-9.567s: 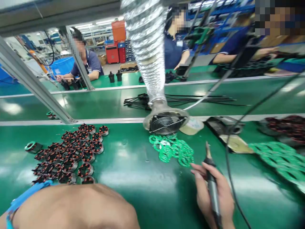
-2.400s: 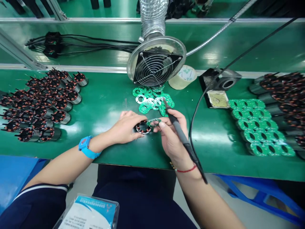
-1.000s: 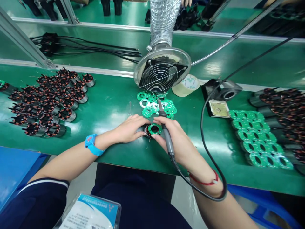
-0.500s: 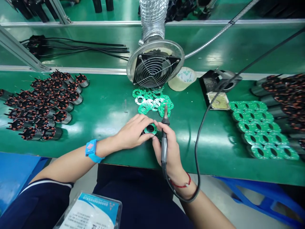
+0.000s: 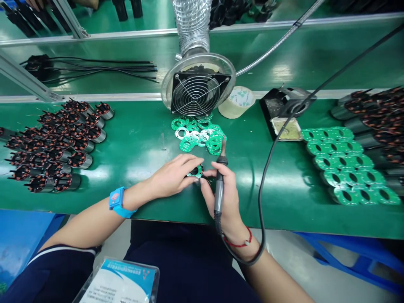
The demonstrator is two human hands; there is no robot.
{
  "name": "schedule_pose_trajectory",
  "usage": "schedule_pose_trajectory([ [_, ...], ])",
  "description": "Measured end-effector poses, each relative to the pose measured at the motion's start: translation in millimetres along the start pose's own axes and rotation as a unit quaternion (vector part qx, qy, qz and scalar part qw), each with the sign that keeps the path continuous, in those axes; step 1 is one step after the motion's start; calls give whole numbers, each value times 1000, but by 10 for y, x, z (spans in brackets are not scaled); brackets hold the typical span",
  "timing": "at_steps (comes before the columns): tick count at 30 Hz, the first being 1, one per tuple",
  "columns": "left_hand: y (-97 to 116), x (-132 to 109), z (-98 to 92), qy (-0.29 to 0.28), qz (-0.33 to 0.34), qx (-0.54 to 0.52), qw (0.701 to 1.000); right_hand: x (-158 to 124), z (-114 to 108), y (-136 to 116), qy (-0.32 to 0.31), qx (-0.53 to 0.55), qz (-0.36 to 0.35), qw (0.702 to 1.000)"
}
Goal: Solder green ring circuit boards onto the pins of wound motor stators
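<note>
My left hand point(image 5: 170, 176) is closed around a motor stator topped with a green ring-shaped circuit board point(image 5: 199, 171), close to the bench's front edge. The fingers hide most of the stator's body. In my right hand point(image 5: 229, 202) is a soldering iron point(image 5: 219, 193), its tip pointing up and away from me, toward loose green ring boards point(image 5: 187, 143). The right thumb and fingertips are close beside the held board; whether they touch it is hard to tell.
A round fume extractor point(image 5: 195, 94) hangs over the loose boards, near a solder roll point(image 5: 236, 103) and an iron stand point(image 5: 274, 109). Bare stators point(image 5: 67, 158) stand left. Board-topped stators point(image 5: 350, 168) fill the right. The iron's cable point(image 5: 263, 185) loops beside my right wrist.
The view has shifted slightly. My right fingertips have drawn back a little from the held board, and the iron has moved slightly right. My left hand keeps its hold.
</note>
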State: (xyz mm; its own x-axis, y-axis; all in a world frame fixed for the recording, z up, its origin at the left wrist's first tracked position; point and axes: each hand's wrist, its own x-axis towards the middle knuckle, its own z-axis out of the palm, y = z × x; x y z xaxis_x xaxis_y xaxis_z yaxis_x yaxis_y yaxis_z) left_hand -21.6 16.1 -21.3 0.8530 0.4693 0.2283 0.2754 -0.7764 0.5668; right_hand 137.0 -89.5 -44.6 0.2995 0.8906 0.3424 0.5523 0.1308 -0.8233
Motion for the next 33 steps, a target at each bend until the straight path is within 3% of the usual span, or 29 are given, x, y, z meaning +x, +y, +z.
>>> schedule_pose_trajectory([
  [8, 19, 47, 135, 51, -37, 8, 998, 31, -9, -3, 11, -1, 7, 1000],
  [13, -22, 36, 121, 32, -59, -14, 998, 105, -49, 36, -19, -31, -24, 999],
  [16, -64, -12, 25, 9, -53, -31, 998, 235, -116, 15, -85, -58, -87, 991],
  [20, -117, -86, -207, -60, -91, 28, 994, 447, -155, -39, -198, -70, -165, 964],
  [23, -150, -98, -374, -100, -116, 30, 988, 546, -92, -31, -196, -96, -188, 958],
  [27, -158, -56, -429, -21, -155, -119, 980, 562, 49, 15, -140, -145, -224, 954],
  [30, -134, -4, -344, 36, -226, -260, 938, 524, 104, 10, -123, -145, -244, 951],
  [33, -110, 45, -245, 44, -279, -352, 892, 479, 95, -21, -112, -102, -267, 952],
])
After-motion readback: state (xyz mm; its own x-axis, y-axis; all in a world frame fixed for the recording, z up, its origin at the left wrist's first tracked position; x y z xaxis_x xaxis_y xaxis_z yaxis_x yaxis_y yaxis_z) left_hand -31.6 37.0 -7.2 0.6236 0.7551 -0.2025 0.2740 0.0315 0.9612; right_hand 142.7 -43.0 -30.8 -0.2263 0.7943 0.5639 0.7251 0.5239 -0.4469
